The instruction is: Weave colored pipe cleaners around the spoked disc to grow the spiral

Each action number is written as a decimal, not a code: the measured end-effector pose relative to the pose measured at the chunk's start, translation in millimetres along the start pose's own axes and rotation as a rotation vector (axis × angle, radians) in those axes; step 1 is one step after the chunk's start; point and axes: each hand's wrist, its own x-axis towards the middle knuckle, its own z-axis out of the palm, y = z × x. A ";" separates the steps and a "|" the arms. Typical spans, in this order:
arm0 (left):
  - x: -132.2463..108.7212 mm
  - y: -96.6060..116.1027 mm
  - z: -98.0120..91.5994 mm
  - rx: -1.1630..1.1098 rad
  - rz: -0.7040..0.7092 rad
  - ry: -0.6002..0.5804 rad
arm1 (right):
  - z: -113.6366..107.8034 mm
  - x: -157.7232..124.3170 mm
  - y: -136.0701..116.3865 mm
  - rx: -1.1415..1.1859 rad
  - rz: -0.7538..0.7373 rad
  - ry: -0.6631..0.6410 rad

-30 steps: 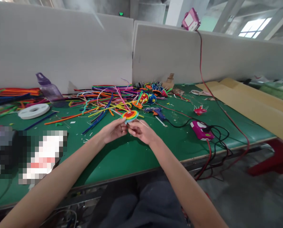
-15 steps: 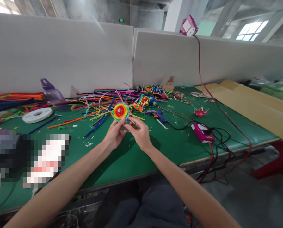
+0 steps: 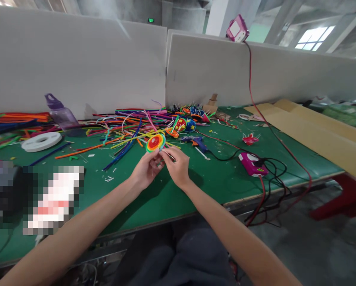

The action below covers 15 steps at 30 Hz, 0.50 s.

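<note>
A round disc of coiled pipe cleaners point(image 3: 155, 142), ringed in red, orange, yellow and green, is held up over the table and tilted. The fingers of my left hand point(image 3: 148, 167) are closed on its lower edge. My right hand point(image 3: 177, 165) pinches at the same edge from the right, its fingertips meeting those of the left. A thin pale strand shows by the fingers; whether it belongs to the disc I cannot tell. Behind the disc lies a loose heap of coloured pipe cleaners point(image 3: 127, 129). A blue glue gun point(image 3: 195, 142) rests to the right of my hands.
Left on the green table point(image 3: 207, 186) are a white ring-shaped spool point(image 3: 41, 142), a purple bottle point(image 3: 61, 115) and a blurred-out phone-like object point(image 3: 54, 198). To the right, a magenta power strip point(image 3: 253, 163) trails cables, with a red spiky piece point(image 3: 250, 138) behind it. Cardboard point(image 3: 315, 131) covers the far right.
The disc has tipped from facing me to a slanted angle and moved slightly right and down. Both hands stay on its edge, and the camera view has shifted a little.
</note>
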 end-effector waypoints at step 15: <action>17.6 14.3 -21.4 0.350 0.345 -0.089 | -4.5 9.0 13.6 0.356 0.685 -0.105</action>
